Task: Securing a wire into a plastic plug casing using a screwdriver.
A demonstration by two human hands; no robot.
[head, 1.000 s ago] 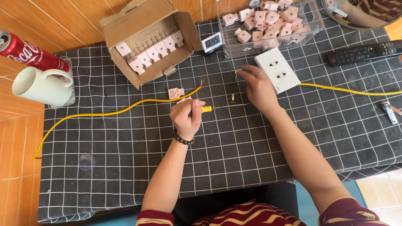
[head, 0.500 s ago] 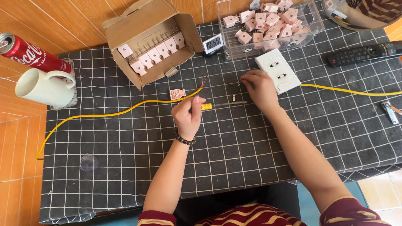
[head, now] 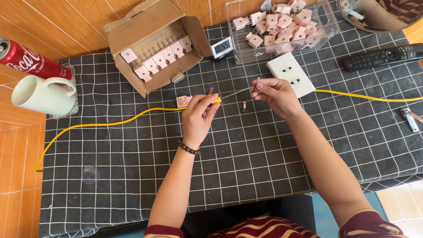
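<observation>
Now both hands (head: 200, 117) (head: 273, 94) hold yellow cable (head: 110, 123)

Looks like a home table doing duty as a workbench: checked cloth (head: 246, 167), mug (head: 42, 94), soda can (head: 28, 59) at the left edge, TV remote (head: 383, 57) near the right, boxes of pink plugs (head: 282, 22) along the back.

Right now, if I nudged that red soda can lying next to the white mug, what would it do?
The red can lies on its side, so it would probably roll. It seems light, so a small push should move it. The white mug sits close beside it and might stop it.
</observation>
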